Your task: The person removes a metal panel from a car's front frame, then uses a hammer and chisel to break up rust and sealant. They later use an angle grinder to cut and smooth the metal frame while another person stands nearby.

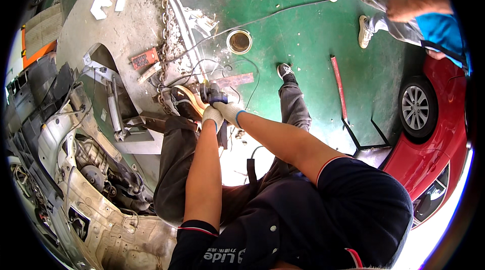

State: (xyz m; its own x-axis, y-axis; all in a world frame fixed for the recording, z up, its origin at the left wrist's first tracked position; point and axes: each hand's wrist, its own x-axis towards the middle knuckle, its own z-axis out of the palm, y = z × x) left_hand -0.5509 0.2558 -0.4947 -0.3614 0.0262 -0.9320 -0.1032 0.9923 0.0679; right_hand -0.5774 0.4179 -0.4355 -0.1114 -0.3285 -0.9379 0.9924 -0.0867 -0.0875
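White knit gloves cover both my hands, which are close together at the middle. A dark corded power tool, apparently an angle grinder (218, 95), is held between them. My right hand (230, 112) is wrapped round its body. Just beside it, my left hand (212, 115) is closed at the tool's near side; its fingertips are hidden. The tool's front end is over a dark metal piece next to my shoe (186, 102), which is on the platform edge. A flat rusty metal strip (236, 80) lies just beyond the tool.
A heavy chain (164, 32) crosses the grey platform (121, 22). A stripped car body (96, 184) is at left. A round tin (239, 41), cable (273, 15) and red bar (339, 88) lie on the green floor. A person (434, 22) stands far right, near a red car (439, 133).
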